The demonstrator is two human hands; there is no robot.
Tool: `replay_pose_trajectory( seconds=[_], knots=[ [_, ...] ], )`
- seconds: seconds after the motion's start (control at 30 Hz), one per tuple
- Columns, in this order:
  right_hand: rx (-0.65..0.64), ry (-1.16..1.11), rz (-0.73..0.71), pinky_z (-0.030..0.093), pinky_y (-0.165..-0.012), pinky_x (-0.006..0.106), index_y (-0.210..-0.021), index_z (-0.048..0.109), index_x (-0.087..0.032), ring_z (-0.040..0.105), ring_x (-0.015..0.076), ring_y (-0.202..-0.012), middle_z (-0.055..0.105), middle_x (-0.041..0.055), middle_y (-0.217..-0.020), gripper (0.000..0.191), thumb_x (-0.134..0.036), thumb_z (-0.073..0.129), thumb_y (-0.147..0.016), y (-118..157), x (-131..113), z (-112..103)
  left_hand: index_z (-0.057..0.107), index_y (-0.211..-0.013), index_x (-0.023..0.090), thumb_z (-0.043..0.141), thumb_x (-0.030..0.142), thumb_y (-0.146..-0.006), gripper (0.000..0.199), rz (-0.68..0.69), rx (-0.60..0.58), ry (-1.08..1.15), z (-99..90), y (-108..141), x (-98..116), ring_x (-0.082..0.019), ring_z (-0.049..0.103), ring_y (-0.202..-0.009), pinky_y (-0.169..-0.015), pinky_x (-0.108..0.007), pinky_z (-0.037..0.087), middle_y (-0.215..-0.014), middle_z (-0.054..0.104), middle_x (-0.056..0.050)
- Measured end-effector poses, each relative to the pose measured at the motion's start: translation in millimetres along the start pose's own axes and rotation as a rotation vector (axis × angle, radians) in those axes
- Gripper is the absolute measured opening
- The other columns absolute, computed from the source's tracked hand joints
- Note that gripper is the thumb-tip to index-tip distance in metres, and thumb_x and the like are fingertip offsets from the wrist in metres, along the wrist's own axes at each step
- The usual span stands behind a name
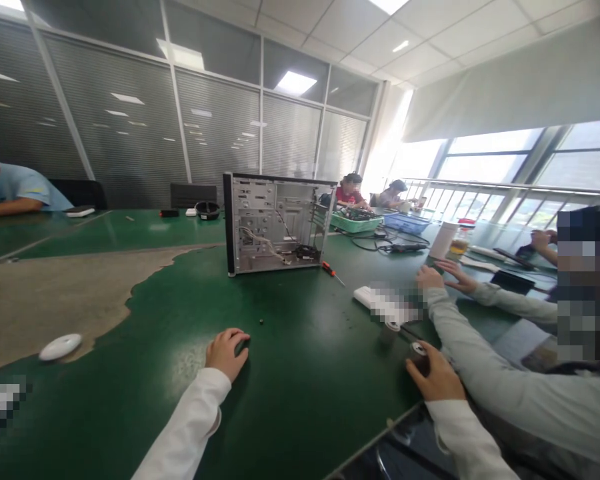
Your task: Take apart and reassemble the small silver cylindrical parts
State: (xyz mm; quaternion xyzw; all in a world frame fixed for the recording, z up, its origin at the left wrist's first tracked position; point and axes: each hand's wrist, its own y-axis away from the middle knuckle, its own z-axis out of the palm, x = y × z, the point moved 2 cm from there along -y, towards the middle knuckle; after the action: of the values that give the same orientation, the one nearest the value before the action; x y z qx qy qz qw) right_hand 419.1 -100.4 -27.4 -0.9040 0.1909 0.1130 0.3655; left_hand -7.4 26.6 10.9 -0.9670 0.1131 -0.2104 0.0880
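Note:
My left hand point(226, 353) rests on the green table with its fingers curved and the thumb apart; nothing clearly shows in its grasp. A tiny dark piece point(261, 322) lies just beyond its fingertips. At the lower right, my right hand point(441, 375) is curled around a small dark cylinder with a pale round top point(420, 357), whose exact kind I cannot make out. Farther back stands an open computer case point(280, 230), its bare metal inside and some loose cables facing me. By its lower right corner lies a screwdriver point(329, 269) with an orange and black handle.
A white power strip point(373, 299), partly blurred, lies right of centre. A co-worker's sleeved arms point(460, 353) reach in from the right. Green point(357, 223) and blue baskets point(405, 223) stand at the back. A white mouse point(61, 347) sits left, by torn table covering point(70, 280).

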Motion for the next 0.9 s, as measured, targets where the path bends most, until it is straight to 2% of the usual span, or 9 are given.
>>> replay_pose_trajectory(
  seconds=[0.1,0.23,0.3,0.37,0.47,0.6,0.67,0.73,0.9],
  knots=[
    [0.043,-0.031,0.054,0.044,-0.068,0.039,-0.107,0.042,-0.016,0.053,0.024,-0.082,0.053,0.0101,-0.092,0.052,-0.042,0.044,-0.062,-10.5,9.3,3.7,0.057,-0.088,0.03,0.047,0.025,-0.066,0.025,0.009,0.01,-0.003,0.1,0.0,-0.7,-0.019,0.043,-0.097,-0.08,-0.032,0.032,-0.101,0.052,0.002],
    [0.051,-0.282,0.139,0.048,-0.059,0.032,-0.112,0.036,-0.013,0.056,0.0174,-0.067,0.052,0.0102,-0.092,0.054,-0.036,0.044,-0.064,-10.6,5.8,5.4,0.057,-0.088,0.029,0.048,0.025,-0.066,0.024,0.013,0.01,0.003,0.2,0.2,-1.4,-0.019,0.043,-0.097,-0.08,-0.032,0.032,-0.101,0.052,0.002],
    [0.107,-0.295,0.114,0.049,-0.059,0.031,-0.111,0.038,-0.013,0.055,0.0183,-0.074,0.051,0.0109,-0.094,0.05,-0.033,0.044,-0.065,-6.4,-3.7,-0.3,0.057,-0.087,0.029,0.048,0.025,-0.066,0.024,0.011,0.01,0.004,0.1,0.5,-1.1,-0.019,0.043,-0.097,-0.08,-0.032,0.032,-0.101,0.052,0.002],
    [0.177,-0.247,-0.001,0.048,-0.062,0.032,-0.106,0.042,-0.015,0.052,0.0201,-0.083,0.05,0.0109,-0.096,0.041,-0.029,0.044,-0.067,-1.4,-21.9,-8.6,0.057,-0.087,0.029,0.048,0.025,-0.066,0.024,0.007,0.011,0.006,-0.1,0.7,-0.5,-0.018,0.043,-0.097,-0.08,-0.032,0.031,-0.101,0.052,0.002],
    [0.145,-0.287,-0.291,0.045,-0.074,0.036,-0.101,0.046,-0.018,0.048,0.0204,-0.092,0.049,0.0094,-0.1,0.031,-0.022,0.041,-0.07,6.5,-68.9,-15.5,0.057,-0.087,0.03,0.048,0.025,-0.066,0.023,-0.002,0.01,0.007,0.0,0.9,0.3,-0.018,0.043,-0.097,-0.08,-0.032,0.031,-0.101,0.052,0.002],
    [-0.296,-0.332,-0.609,0.04,-0.083,0.032,-0.108,0.043,-0.018,0.045,0.0174,-0.098,0.045,0.0088,-0.107,0.036,-0.016,0.037,-0.073,15.7,-155.2,0.7,0.058,-0.086,0.029,0.049,0.024,-0.065,0.024,-0.007,0.008,0.011,0.7,1.2,0.2,-0.018,0.043,-0.097,-0.08,-0.032,0.031,-0.101,0.052,0.002],
    [-0.477,-0.308,-0.66,0.039,-0.084,0.031,-0.116,0.036,-0.018,0.042,0.0177,-0.1,0.042,0.0089,-0.112,0.044,-0.017,0.039,-0.072,16.1,-196.5,17.5,0.058,-0.087,0.029,0.049,0.023,-0.065,0.024,-0.005,0.008,0.016,1.4,1.3,-0.4,-0.018,0.042,-0.097,-0.08,-0.031,0.031,-0.1,0.052,0.002],
    [-0.564,-0.281,-0.686,0.038,-0.084,0.032,-0.118,0.033,-0.018,0.041,0.0185,-0.101,0.042,0.009,-0.112,0.048,-0.017,0.04,-0.071,12.4,-232.3,37.4,0.057,-0.087,0.029,0.05,0.023,-0.065,0.024,-0.003,0.007,0.017,2.0,1.2,-1.0,-0.018,0.042,-0.097,-0.08,-0.031,0.031,-0.1,0.052,0.002],
    [-0.566,-0.299,-0.67,0.038,-0.081,0.029,-0.115,0.038,-0.018,0.043,0.0173,-0.096,0.049,0.0079,-0.104,0.043,-0.018,0.042,-0.072,-2.2,-292.4,86.4,0.056,-0.089,0.029,0.051,0.022,-0.064,0.027,-0.003,0.0,0.004,0.8,2.5,-0.8,-0.017,0.041,-0.097,-0.081,-0.03,0.03,-0.101,0.051,0.003]
  ],
)
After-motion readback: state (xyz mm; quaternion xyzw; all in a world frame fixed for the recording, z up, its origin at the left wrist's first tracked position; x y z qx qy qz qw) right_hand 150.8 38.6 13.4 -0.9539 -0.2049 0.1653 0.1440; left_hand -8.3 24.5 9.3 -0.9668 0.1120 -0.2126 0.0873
